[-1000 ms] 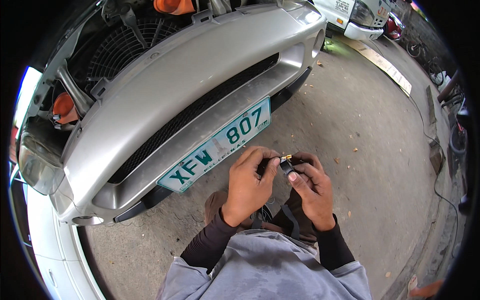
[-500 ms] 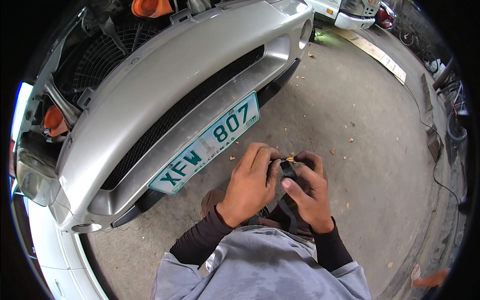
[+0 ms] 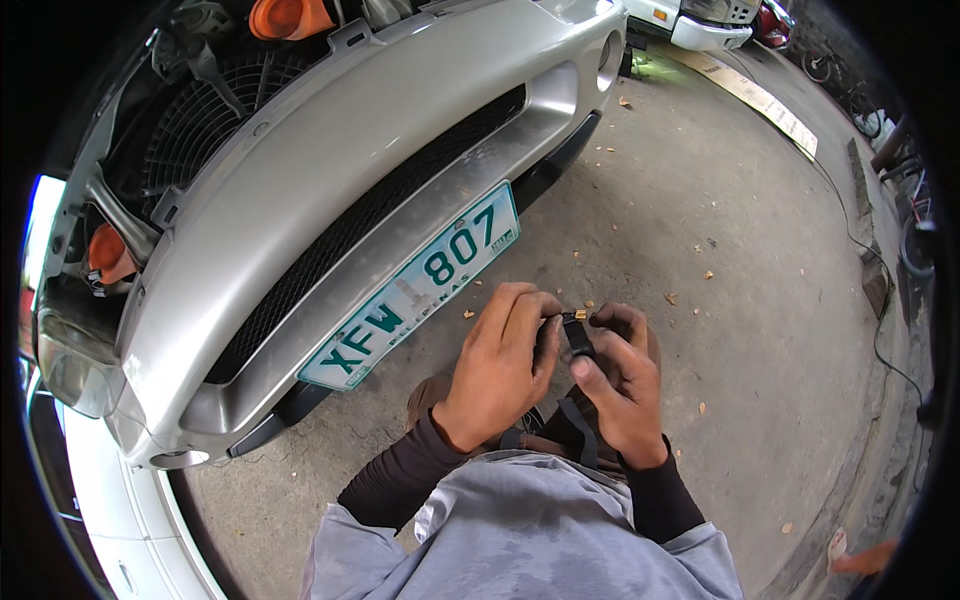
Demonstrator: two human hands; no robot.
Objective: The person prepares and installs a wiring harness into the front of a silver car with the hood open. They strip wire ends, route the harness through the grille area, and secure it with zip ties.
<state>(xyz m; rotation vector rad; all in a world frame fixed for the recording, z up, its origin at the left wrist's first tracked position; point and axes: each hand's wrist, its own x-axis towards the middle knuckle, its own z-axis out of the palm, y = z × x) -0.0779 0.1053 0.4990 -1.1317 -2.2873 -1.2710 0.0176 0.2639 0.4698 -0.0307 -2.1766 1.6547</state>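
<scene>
Brass-coloured piece: at the upper end of the black part. The left hand pinches the pair; the right hand curls at the lower end, grip indeterminable. Support both pieces steadily, clear of the bumper.

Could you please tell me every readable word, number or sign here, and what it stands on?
I won't copy characters, only place them.
White rectangular plate, green characters, on the silver car bumper: large ones legible, smallest blurred.
Long pale flat board: marks too small to read.
Small black part with gold-coloured end: no lettering visible.
</scene>
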